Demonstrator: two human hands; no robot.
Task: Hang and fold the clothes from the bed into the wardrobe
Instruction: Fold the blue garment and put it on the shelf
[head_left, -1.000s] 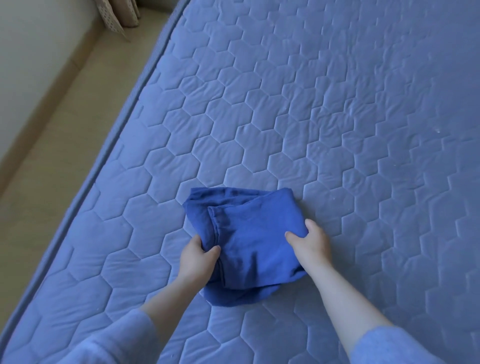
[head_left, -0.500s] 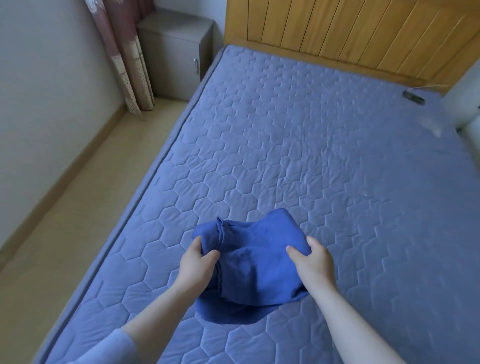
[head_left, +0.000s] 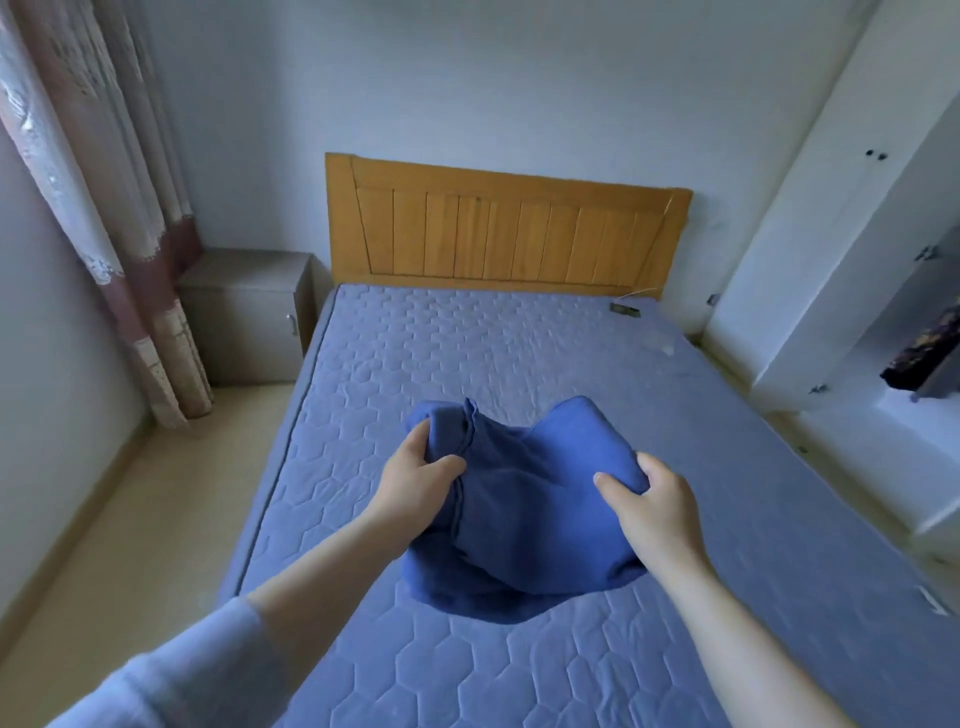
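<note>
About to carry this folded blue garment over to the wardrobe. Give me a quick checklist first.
1. Left hand gripping the blue garment: ok.
2. Right hand gripping its other side: ok.
3. Fold holding: not ok, bottom layers sag loose.
4. Garment clear of the bed: cannot tell, lower edge looks close.
5. Wardrobe open on the right: ok.
6. Free shelf space inside: cannot tell.
</note>
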